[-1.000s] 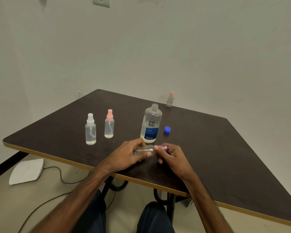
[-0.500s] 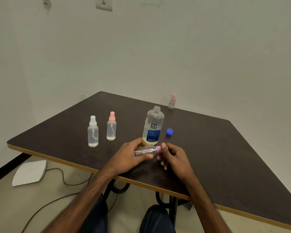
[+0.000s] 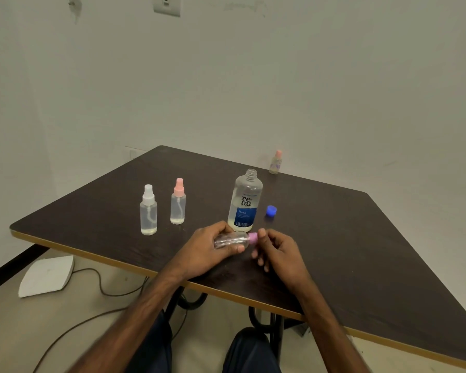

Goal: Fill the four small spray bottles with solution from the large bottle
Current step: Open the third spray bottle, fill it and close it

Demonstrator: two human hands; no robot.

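Gripped in left hand (image 3: 207,253): small spray bottle (image 3: 230,239) (lying sideways); right hand (image 3: 281,251) pinches pink cap (image 3: 253,236) jutting past grip.

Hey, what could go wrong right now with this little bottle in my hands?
The large bottle stands uncapped right behind the left hand and right hand; a knock could tip it and spill solution. The left hand holds the small bottle on its side while the right pinches its purple cap; if it comes off like that, any liquid inside may run out.
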